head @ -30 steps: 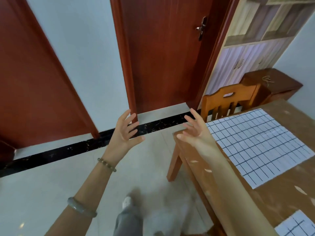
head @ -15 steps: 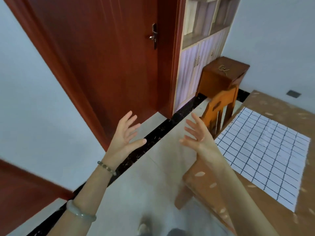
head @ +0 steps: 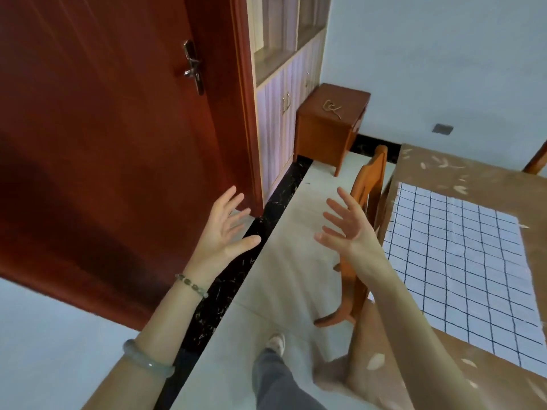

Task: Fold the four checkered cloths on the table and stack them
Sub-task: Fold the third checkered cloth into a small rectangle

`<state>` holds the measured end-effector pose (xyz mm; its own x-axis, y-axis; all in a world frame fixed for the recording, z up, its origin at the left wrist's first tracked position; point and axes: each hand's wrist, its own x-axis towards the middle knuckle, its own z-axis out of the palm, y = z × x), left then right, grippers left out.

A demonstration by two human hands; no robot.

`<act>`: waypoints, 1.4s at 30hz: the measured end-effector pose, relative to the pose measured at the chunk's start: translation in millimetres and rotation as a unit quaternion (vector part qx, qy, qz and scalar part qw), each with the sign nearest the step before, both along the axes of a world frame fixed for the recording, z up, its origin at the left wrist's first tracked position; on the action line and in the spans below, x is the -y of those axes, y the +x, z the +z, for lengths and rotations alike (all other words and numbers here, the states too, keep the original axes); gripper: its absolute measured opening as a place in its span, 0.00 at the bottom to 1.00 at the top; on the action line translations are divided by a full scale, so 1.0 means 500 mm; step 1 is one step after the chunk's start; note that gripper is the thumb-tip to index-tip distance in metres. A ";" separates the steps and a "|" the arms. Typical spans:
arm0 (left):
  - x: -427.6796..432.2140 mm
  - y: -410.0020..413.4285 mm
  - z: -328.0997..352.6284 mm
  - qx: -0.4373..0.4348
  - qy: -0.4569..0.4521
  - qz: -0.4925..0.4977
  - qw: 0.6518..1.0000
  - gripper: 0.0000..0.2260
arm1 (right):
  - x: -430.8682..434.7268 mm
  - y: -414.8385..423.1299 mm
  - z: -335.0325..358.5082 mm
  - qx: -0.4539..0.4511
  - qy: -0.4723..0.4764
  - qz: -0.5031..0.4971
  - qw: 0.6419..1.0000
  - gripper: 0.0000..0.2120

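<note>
Standing by, empty-handed.
A red-brown wooden door (head: 103, 143) fills the left; the brown patterned table (head: 444, 170) on the right carries a white cloth with a dark blue grid (head: 461, 261) (spread flat). An orange wooden chair (head: 371, 184) stands just beside the table. The left hand (head: 225, 229) and right hand (head: 346, 229) hover with fingers spread, holding nothing.

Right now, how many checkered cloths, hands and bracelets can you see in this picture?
Checkered cloth: 1, flat on the table
Hands: 2, left hand and right hand, both empty
Bracelets: 2, bead bracelet and pale bangle
Total: 5
</note>
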<state>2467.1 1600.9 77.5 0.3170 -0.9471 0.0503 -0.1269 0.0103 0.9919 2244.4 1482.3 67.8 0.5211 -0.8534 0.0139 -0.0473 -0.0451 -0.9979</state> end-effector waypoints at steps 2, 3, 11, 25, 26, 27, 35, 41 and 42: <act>0.075 0.029 0.003 0.002 -0.001 -0.022 1.000 0.42 | 0.050 0.022 0.003 0.008 0.001 -0.019 1.000 0.44; 0.114 0.042 0.007 0.002 0.001 -0.036 0.999 0.42 | 0.077 0.030 0.004 0.012 0.002 -0.028 1.000 0.44; 0.392 0.083 0.018 -0.008 0.000 -0.143 0.990 0.41 | 0.253 0.048 0.020 0.009 0.007 -0.113 0.993 0.44; 0.825 0.027 -0.028 -0.012 0.022 -0.369 0.929 0.41 | 0.426 0.000 0.001 -0.009 0.045 -0.377 0.925 0.42; 0.860 0.020 -0.025 -0.009 0.023 -0.392 0.920 0.41 | 0.439 0.000 0.001 -0.006 0.046 -0.401 0.915 0.42; 0.894 0.014 -0.023 -0.008 0.023 -0.414 0.910 0.41 | 0.450 0.003 0.001 -0.003 0.047 -0.422 0.905 0.42; 1.096 -0.057 -0.024 -0.001 0.028 -0.591 0.806 0.41 | 0.488 0.052 0.002 0.007 0.062 -0.574 0.816 0.44; 1.136 -0.154 -0.036 -0.021 0.032 -0.686 0.726 0.40 | 0.461 0.055 0.011 0.015 0.077 -0.669 0.739 0.45; 1.137 -0.174 -0.039 -0.023 0.035 -0.700 0.712 0.40 | 0.452 0.052 0.009 0.013 0.079 -0.685 0.724 0.45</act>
<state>2380.0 1032.5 58.2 -0.9421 -0.3353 0.0085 -0.0071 0.0452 0.9990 2270.5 1256.2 72.3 -0.8145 -0.5617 -0.1455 0.0790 0.1411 -0.9868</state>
